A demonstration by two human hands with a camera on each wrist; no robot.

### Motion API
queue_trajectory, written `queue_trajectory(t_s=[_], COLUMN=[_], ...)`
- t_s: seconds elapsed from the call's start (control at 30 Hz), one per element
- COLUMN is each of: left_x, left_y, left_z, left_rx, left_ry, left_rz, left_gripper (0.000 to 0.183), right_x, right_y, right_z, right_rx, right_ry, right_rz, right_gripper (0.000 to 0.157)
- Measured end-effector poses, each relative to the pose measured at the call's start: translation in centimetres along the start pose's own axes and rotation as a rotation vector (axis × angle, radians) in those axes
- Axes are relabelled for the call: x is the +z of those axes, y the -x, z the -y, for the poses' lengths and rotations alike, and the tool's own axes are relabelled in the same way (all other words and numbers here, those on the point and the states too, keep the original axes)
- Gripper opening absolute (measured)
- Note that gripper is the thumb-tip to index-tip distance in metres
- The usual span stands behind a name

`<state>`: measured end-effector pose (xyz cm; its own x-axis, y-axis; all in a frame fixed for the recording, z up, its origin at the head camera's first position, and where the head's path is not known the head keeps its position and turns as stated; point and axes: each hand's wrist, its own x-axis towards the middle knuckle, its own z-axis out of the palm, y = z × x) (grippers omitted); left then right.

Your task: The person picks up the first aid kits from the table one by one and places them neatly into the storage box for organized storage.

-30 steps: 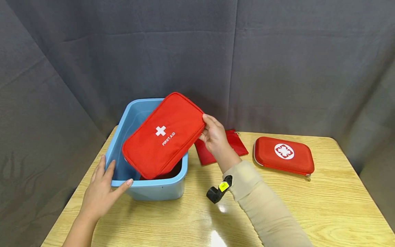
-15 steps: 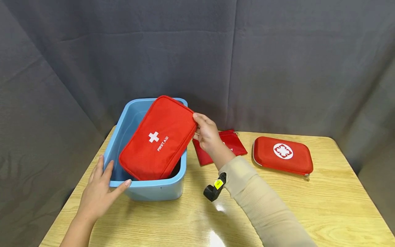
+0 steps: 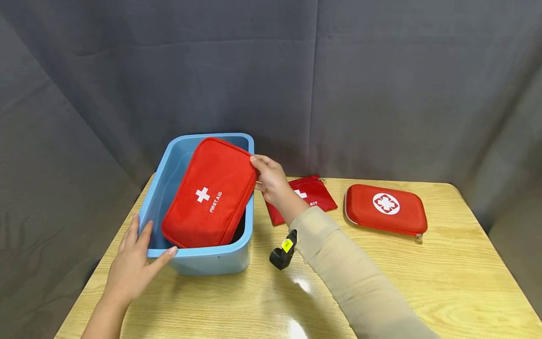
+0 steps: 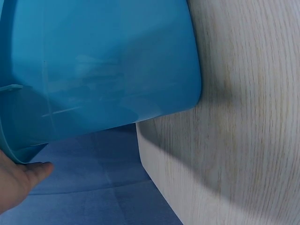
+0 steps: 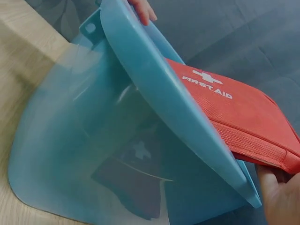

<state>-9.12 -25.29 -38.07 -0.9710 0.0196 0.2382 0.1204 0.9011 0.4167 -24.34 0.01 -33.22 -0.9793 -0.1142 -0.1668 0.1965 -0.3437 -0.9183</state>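
A red first aid bag (image 3: 216, 179) with a white cross slants down into a blue plastic bin (image 3: 250, 226), its near end below the front rim. At its upper right edge my right hand (image 3: 273, 181) pinches the bag between thumb and fingers. My left hand (image 3: 131, 268) rests on the bin's front left corner, fingers over the rim and thumb stretched along the front. In the right wrist view the bag (image 5: 239, 117) leans across the rim, with my right hand (image 5: 283, 199) under its end. The left wrist view shows the bin's outer wall (image 4: 117, 61).
Right of the bin, a flat red pouch (image 3: 322, 193) with a white cross lies partly behind my right wrist. Farther right sits a hard red case (image 3: 398, 216) with a round white emblem. All stand on a wooden table (image 3: 457, 278), with a grey curtain (image 3: 381, 94) behind.
My right hand has moved left and slightly lower with the first aid bag, bringing it farther into the bin and more upright in view. My left hand has stayed on the bin's corner.
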Motion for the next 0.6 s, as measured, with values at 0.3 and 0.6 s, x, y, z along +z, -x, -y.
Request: queue_trajectory(t_s=[0.3, 0.6], left_x=[-0.2, -0.2], left_y=[0.1, 0.4], left_z=[0.2, 0.2], left_rx=[-0.008, -0.015], left_ry=[-0.009, -0.006], left_rz=[-0.005, -0.007], left_gripper=[0.078, 0.077], right_x=[0.9, 1.4], right_y=[-0.7, -0.8], right_z=[-0.4, -0.9], right_rx=[0.041, 0.04], right_ry=[0.094, 0.158], right_rz=[0.047, 0.046], right_gripper=[0.029, 0.028])
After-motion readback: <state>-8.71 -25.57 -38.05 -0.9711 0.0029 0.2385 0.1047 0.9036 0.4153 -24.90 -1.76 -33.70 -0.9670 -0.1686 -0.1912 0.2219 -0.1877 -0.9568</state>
